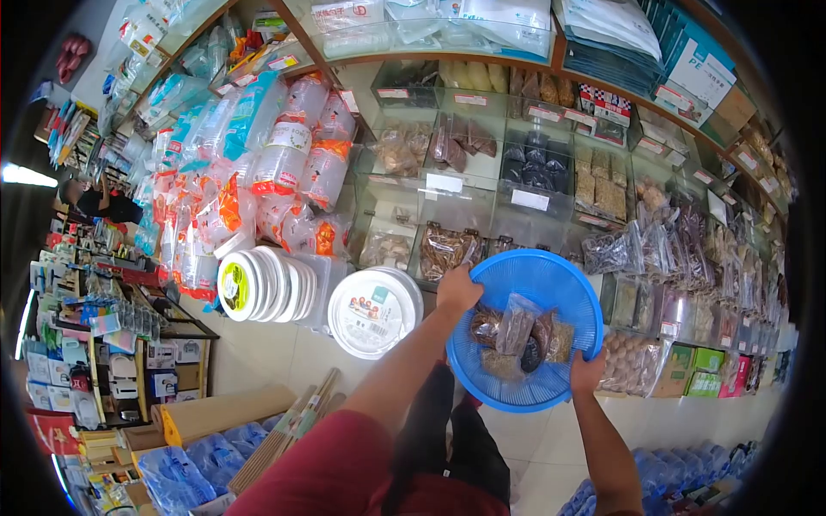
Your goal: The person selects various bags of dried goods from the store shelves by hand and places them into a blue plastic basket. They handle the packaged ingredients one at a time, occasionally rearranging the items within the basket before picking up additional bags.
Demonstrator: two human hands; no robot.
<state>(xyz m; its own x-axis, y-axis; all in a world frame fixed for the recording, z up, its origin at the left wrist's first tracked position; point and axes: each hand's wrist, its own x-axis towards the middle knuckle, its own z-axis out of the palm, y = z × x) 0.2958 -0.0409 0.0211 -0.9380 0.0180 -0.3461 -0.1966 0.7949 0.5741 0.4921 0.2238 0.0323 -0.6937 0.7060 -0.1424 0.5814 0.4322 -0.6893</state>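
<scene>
A round blue plastic basket [525,265] is held out in front of my body, with several clear bags of dried goods [516,331] inside it. My left hand [459,291] grips its rim at the upper left. On the lower right side, my right hand [588,371] is closed on the rim. Just beyond the basket, a packet of brown dried goods [447,249] lies in a clear shelf bin near my left hand. The fingertips of both hands are partly hidden by the rim.
Shelves with clear bins [533,163] of dried goods stand ahead. Wrapped plastic cups [284,155] and stacked white round lids [375,311] are at the left. Rolled goods [292,421] and blue-wrapped bottles [185,469] lie low at left. Another person [110,205] stands at far left.
</scene>
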